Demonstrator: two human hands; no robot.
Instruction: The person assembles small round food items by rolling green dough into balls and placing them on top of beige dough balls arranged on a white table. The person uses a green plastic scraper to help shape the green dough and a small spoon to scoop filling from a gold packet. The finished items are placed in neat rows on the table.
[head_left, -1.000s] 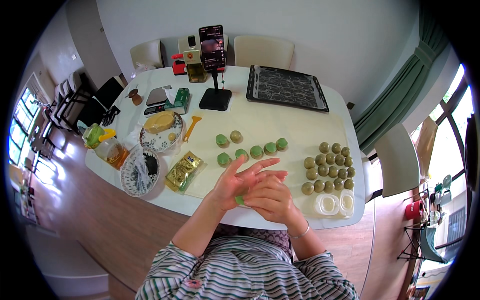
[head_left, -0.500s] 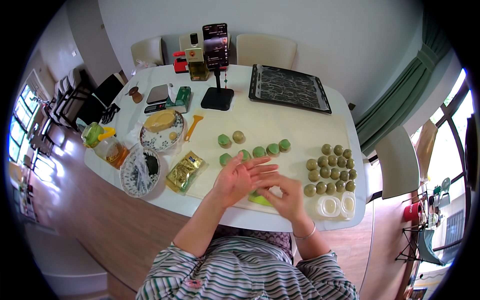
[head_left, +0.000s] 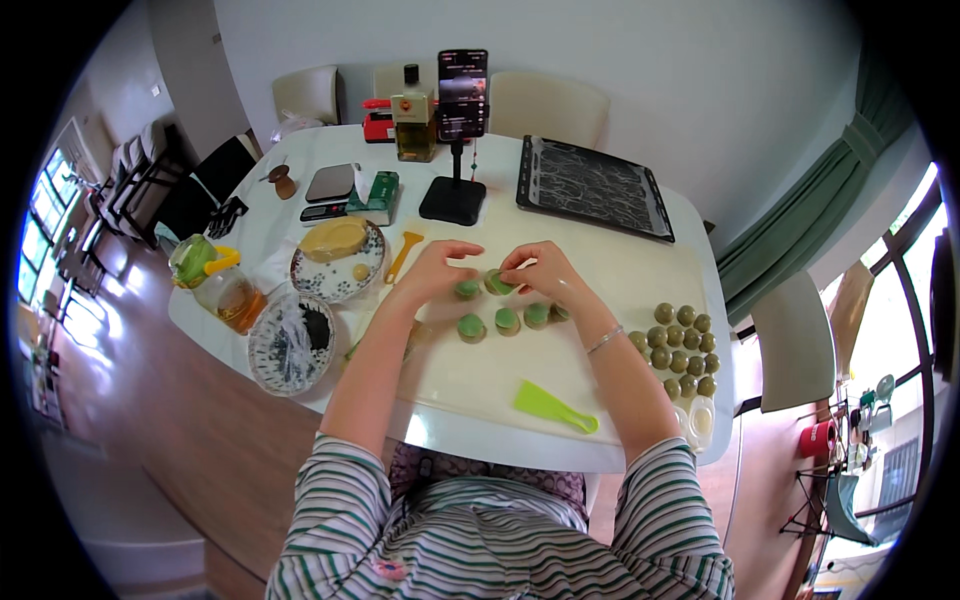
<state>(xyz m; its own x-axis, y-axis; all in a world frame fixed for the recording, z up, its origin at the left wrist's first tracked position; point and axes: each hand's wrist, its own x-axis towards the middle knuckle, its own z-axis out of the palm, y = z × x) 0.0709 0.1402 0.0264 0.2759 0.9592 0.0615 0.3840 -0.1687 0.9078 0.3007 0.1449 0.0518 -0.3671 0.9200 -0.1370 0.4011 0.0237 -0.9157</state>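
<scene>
**A:** Looks like mid-shaping. Starting far left: squat jar (head_left: 215,285) of amber liquid with a green-and-yellow lid, no readable label from here. Then a film-covered bowl (head_left: 290,342) of dark filling and a patterned plate (head_left: 337,258) carrying a yellow lump. Behind those, a flat green box (head_left: 380,195) lying beside a dark phone (head_left: 330,182).

**B:** And the hands?

**A:** Both out over the white mat (head_left: 500,375), mid-table. Left hand (head_left: 435,272) curled, fingertips on a small green piece (head_left: 467,289); can't tell whether gripping or just touching. Right hand (head_left: 535,268) pinching a green ball (head_left: 497,283) right next to it. Just in front, a short row of green balls (head_left: 507,319), near each other, not touching.

**B:** So parking the ball in line?

**A:** Best guess, yes. Would call for a soft pinch and a gap from its neighbours, otherwise dented or stuck together.

**B:** Anything packaged further right?

**A:** At the back, a square bottle (head_left: 414,125) of yellow oil with a pale label, next to a phone on a stand (head_left: 462,82). Then a dark baking tray (head_left: 590,188), a green scraper (head_left: 555,405) at the near edge, and a cluster of olive balls (head_left: 682,348) far right.
</scene>
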